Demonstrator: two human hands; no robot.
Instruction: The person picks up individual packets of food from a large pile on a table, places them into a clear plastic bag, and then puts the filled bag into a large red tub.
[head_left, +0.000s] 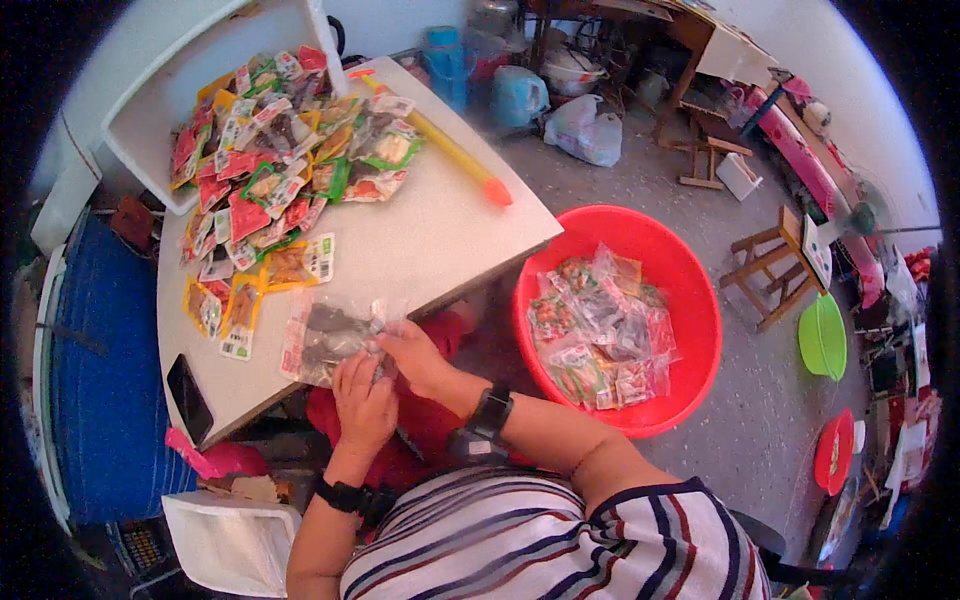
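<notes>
Between my two hands is a clear plastic packet (330,340) with dark grey contents, held over the near edge of the white table (450,240). My left hand (364,402) has its fingers closed on the packet's near right side. At the packet's right edge, my right hand (415,358) pinches the plastic with thumb and fingers. Just beyond lie a few yellow-edged packets (240,305), and behind them rises a big heap of colourful small food packets (270,160), red, green and yellow. The heap spills out of a white foam box (150,125) tipped toward me.
A red tub (700,340) with several clear packets stands on the floor at my right. On the table lie a yellow tube with orange ends (450,150) and a black phone (188,398). Wooden stools (775,260) and a green basin (822,338) are farther right; a white foam box (230,540) is lower left.
</notes>
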